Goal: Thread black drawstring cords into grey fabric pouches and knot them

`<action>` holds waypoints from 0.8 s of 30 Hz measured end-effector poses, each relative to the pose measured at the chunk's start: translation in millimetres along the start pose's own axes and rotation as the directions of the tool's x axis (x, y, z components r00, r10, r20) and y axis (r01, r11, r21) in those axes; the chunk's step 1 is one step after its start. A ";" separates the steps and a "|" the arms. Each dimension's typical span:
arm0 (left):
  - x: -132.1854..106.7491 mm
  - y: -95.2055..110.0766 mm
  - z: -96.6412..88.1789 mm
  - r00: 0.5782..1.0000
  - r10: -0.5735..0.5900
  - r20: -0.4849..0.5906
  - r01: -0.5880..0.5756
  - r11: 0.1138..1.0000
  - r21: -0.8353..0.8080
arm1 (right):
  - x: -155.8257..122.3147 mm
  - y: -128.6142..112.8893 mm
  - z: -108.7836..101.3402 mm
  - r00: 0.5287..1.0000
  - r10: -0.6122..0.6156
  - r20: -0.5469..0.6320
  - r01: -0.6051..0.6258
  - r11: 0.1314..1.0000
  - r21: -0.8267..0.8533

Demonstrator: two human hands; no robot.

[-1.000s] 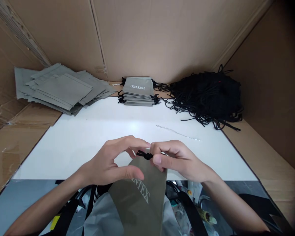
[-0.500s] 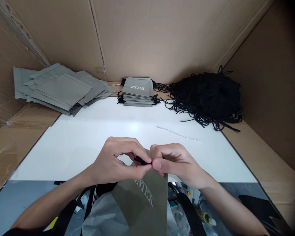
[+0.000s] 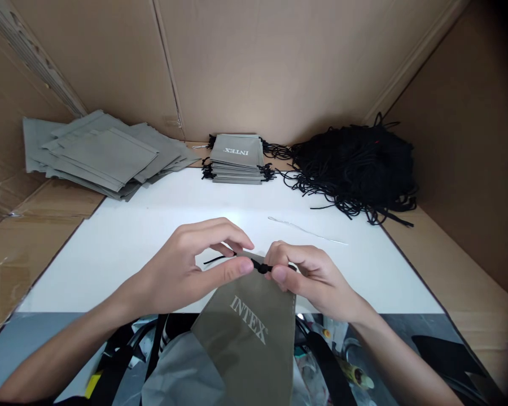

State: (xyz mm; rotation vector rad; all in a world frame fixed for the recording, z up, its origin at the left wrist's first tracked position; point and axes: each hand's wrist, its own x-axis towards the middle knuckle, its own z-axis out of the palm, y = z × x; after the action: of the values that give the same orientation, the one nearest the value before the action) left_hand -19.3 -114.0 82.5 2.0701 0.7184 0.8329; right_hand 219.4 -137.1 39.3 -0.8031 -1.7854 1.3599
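A grey-green drawstring pouch [image 3: 254, 344] printed INTEX hangs below my hands, over the table's front edge. At its top a black cord [image 3: 262, 268] is tied in a knot. My right hand [image 3: 307, 276] pinches the cord just right of the knot, between thumb and fingers. My left hand [image 3: 198, 259] is open, thumb and fingers apart, close to the knot's left side. One thin black cord end sticks out to the left behind its fingers.
Flat grey pouches [image 3: 105, 155] lie piled at the back left. A stack of corded pouches [image 3: 237, 158] stands at back centre, a heap of black cords [image 3: 355, 169] at back right. A thin wire loop [image 3: 307, 230] lies on the white table [image 3: 131, 254]. Cardboard walls [image 3: 279, 67] surround it.
My left hand has let go of the cord and opened, moving slightly up and left. The knot now shows. My right hand keeps its pinch, and the pouch has shifted slightly right.
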 end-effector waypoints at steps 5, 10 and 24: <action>3.3 4.8 0.9 0.996 -0.001 0.090 -0.007 0.996 0.088 | 3.8 -8.9 3.5 1.000 -0.026 0.002 0.027 0.995 -0.092; -1.7 6.6 6.6 1.000 -0.006 0.009 0.005 0.995 0.098 | 4.9 -13.8 9.5 0.998 -0.013 -0.064 -0.002 0.972 -0.234; -15.3 3.7 16.5 0.993 0.043 -0.107 -0.019 0.978 0.210 | 4.7 -10.9 17.0 0.970 -0.241 -0.044 0.197 0.873 -0.445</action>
State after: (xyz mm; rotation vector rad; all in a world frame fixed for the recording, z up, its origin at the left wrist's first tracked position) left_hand -15.7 -134.3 72.7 2.2389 0.8678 0.9307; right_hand 202.0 -144.4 47.9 -0.8492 -2.0647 0.7626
